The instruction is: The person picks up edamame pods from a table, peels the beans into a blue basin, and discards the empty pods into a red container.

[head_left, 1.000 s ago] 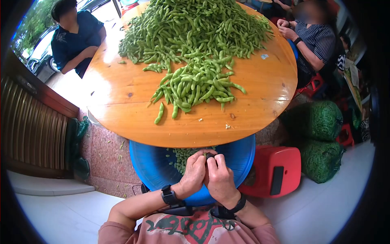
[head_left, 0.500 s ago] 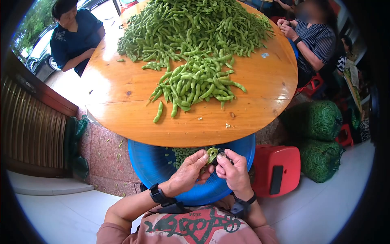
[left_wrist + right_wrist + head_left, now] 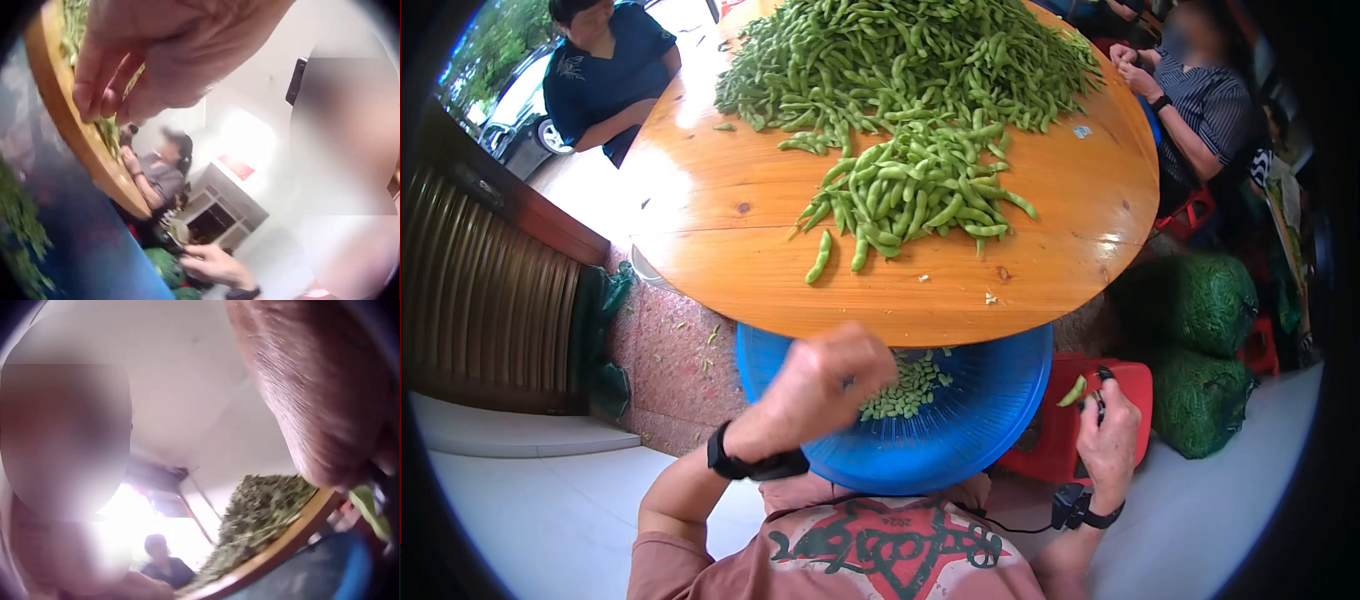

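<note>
The hands have parted since half a second ago, when both met over the basin around one pod; now the left hand (image 3: 830, 385) hangs above the blue basin (image 3: 980, 440) with its fingers curled loosely downward, and I cannot tell whether anything is in them; the right hand (image 3: 1108, 435) has swung out to the side, over the red stool (image 3: 1135, 385), pinching a green pod (image 3: 1073, 391) at its fingertips, with a small dark thing beside the fingers that I cannot make out; the pod sticks out from the fingertips towards the basin but lies outside its rim, just beside it; shelled beans (image 3: 910, 385) lie in the basin below the left hand, and the pile of pods (image 3: 920, 190) rests on the round table (image 3: 730, 260), well apart from both hands; the risk, as I judge it, is that the pod, held only by one end, slips and drops to the floor or onto the stool; beans let fall from this height could also bounce over the rim.
</note>
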A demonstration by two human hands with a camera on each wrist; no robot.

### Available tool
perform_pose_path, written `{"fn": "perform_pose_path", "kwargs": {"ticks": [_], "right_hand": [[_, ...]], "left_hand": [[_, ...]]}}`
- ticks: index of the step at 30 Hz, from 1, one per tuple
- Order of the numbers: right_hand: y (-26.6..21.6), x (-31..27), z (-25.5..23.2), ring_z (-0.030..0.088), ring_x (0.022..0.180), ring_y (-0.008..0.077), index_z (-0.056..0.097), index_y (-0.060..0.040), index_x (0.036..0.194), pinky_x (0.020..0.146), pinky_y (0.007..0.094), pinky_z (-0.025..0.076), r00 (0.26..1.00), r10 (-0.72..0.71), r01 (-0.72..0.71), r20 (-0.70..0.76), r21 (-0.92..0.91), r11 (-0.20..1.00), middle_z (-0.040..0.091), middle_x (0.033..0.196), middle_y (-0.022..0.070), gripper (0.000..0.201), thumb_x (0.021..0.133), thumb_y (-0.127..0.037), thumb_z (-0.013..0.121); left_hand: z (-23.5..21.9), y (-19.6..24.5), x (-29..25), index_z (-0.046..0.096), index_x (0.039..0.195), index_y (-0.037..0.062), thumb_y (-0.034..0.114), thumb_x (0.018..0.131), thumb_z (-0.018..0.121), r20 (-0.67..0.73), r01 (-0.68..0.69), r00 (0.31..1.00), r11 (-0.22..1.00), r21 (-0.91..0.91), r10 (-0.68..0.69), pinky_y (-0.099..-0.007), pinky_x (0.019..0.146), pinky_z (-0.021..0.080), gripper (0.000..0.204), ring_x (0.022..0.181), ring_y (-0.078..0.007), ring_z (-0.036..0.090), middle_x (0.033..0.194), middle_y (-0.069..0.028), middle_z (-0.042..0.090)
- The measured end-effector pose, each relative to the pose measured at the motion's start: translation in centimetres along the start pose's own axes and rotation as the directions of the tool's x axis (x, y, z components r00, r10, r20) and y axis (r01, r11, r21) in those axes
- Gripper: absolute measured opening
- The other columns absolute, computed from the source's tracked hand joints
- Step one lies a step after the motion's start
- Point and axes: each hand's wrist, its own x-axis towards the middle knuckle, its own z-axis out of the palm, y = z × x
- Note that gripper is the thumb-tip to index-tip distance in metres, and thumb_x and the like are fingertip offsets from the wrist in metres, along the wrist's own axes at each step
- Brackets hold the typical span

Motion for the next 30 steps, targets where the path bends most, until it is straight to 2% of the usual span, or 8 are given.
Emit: {"fn": "perform_pose_path", "kwargs": {"ticks": [3, 5, 9, 13, 14, 17, 25, 30], "right_hand": [[0.1, 0.1, -0.1, 0.065, 0.076, 0.0409, 0.058, 0.0029, 0.128, 0.066, 0.0485, 0.049, 0.992, 0.112, -0.111, 0.050, -0.031, 0.993, 0.065, 0.080, 0.0224, 0.039, 0.088, 0.001, 0.058], [-1.1, 0.2, 0.7, 0.066, 0.075, 0.0406, 0.058, 0.0032, 0.127, 0.066, 0.0480, 0.049, 1.000, 0.015, -0.014, -0.019, 0.045, 0.999, 0.065, 0.080, 0.0223, 0.038, 0.089, 0.001, 0.058], [-5.5, 1.1, 2.0, 0.065, 0.072, 0.0400, 0.057, 0.0018, 0.092, 0.063, 0.0465, 0.049, 0.997, -0.067, 0.071, -0.026, 0.242, 0.968, 0.064, 0.079, 0.0210, 0.005, 0.089, 0.000, 0.059], [-9.6, 1.7, 3.5, 0.062, 0.060, 0.0327, 0.057, 0.0009, 0.086, 0.055, 0.0396, 0.048, 0.985, -0.157, 0.099, 0.072, 0.514, 0.852, 0.059, 0.071, 0.0190, 0.005, 0.090, -0.001, 0.060], [-10.3, 1.8, 4.1, 0.060, 0.057, 0.0264, 0.058, 0.0005, 0.087, 0.054, 0.0371, 0.046, 0.980, -0.133, 0.016, 0.146, 0.611, 0.791, 0.059, 0.069, 0.0157, 0.006, 0.091, -0.003, 0.061], [-11.8, 1.5, 5.8, 0.054, 0.057, 0.0085, 0.060, 0.0002, 0.090, 0.050, 0.0275, 0.042, 0.890, -0.095, -0.349, 0.445, 0.802, 0.485, 0.056, 0.066, 0.0026, 0.012, 0.096, -0.010, 0.062], [-11.3, 1.1, 6.6, 0.041, 0.055, 0.0036, 0.060, 0.0025, 0.106, 0.048, 0.0222, 0.033, 0.782, -0.181, -0.606, 0.596, 0.796, 0.004, 0.047, 0.066, -0.0034, 0.014, 0.102, -0.011, 0.056], [-11.2, 0.9, 7.0, 0.039, 0.055, 0.0038, 0.059, 0.0030, 0.105, 0.048, 0.0223, 0.031, 0.803, -0.140, -0.586, 0.580, 0.810, -0.010, 0.046, 0.065, -0.0031, 0.014, 0.103, -0.010, 0.055]], "left_hand": [[-2.0, -1.8, 2.7, 0.066, 0.094, -0.0005, 0.002, 0.085, 0.070, -0.330, 0.248, 0.929, 0.943, 0.223, -0.167, -0.0364, 0.067, 0.053, 0.010, 0.075, -0.0263, 0.067, 0.085, -0.0131, 0.064], [-2.3, -5.0, 3.7, 0.064, 0.093, -0.0002, 0.003, 0.086, 0.070, -0.466, 0.289, 0.885, 0.771, 0.568, 0.012, -0.0380, 0.065, 0.051, 0.010, 0.073, -0.0267, 0.063, 0.089, -0.0145, 0.060], [-2.5, -6.5, 3.0, 0.062, 0.092, 0.0000, 0.005, 0.086, 0.071, -0.465, 0.319, 0.885, 0.739, 0.593, -0.010, -0.0382, 0.064, 0.049, 0.012, 0.072, -0.0264, 0.060, 0.093, -0.0145, 0.057], [-2.5, -3.7, 1.3, 0.059, 0.098, -0.0002, 0.004, 0.085, 0.074, -0.370, 0.340, 0.902, 0.893, 0.296, -0.220, -0.0305, 0.059, 0.046, 0.020, 0.066, -0.0161, 0.058, 0.085, -0.0069, 0.059], [-1.4, -2.3, 0.8, 0.059, 0.096, 0.0007, 0.004, 0.088, 0.074, -0.213, 0.320, 0.913, 0.935, -0.154, -0.347, -0.0277, 0.057, 0.043, 0.017, 0.064, -0.0124, 0.056, 0.081, -0.0040, 0.059], [1.8, 1.2, 0.0, 0.059, 0.095, 0.0038, 0.008, 0.095, 0.070, 0.181, 0.412, 0.882, 0.527, -0.743, -0.435, -0.0218, 0.050, 0.038, 0.011, 0.060, -0.0054, 0.051, 0.072, 0.0015, 0.057], [7.2, 1.1, -0.6, 0.058, 0.098, 0.0028, 0.007, 0.098, 0.065, 0.004, 0.256, 0.869, 0.443, -0.859, -0.495, -0.0215, 0.053, 0.046, 0.009, 0.060, -0.0074, 0.058, 0.074, -0.0028, 0.062], [7.8, 0.3, -0.7, 0.060, 0.094, 0.0011, 0.008, 0.096, 0.069, -0.135, 0.247, 0.906, 0.760, -0.601, -0.401, -0.0206, 0.054, 0.048, 0.012, 0.065, -0.0044, 0.059, 0.076, -0.0012, 0.063]]}}
